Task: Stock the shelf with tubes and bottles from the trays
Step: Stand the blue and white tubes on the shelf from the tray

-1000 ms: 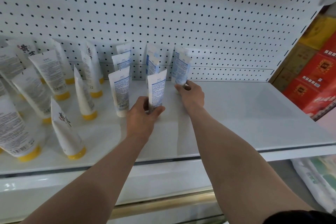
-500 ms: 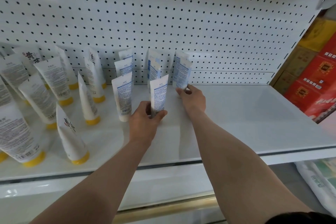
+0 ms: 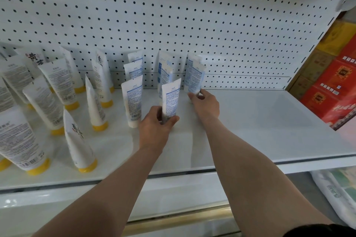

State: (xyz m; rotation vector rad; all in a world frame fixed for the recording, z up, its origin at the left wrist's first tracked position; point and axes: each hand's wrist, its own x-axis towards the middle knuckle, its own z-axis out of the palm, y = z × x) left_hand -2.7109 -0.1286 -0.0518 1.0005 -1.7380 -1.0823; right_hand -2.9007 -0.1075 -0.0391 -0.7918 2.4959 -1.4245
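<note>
A white shelf (image 3: 269, 125) carries rows of upright tubes. My left hand (image 3: 155, 131) grips the base of a white tube with blue print (image 3: 170, 98), standing on the shelf in front of two like tubes. My right hand (image 3: 206, 105) holds the bottom of another blue-print tube (image 3: 194, 78) farther back, near the pegboard. A third blue-print tube (image 3: 133, 100) stands just left of my left hand. White tubes with yellow caps (image 3: 81, 144) fill the shelf's left side, caps down.
The white pegboard back wall (image 3: 192, 15) rises behind the tubes. Red and yellow cartons (image 3: 335, 86) are stacked beyond the shelf's right end. A plastic-wrapped pack (image 3: 339, 190) lies below at the lower right. The shelf's front lip (image 3: 192, 171) runs under my forearms.
Both hands keep their hold on the same tubes with almost no shift. The view has tilted slightly, so the shelf sits a little lower in frame.
</note>
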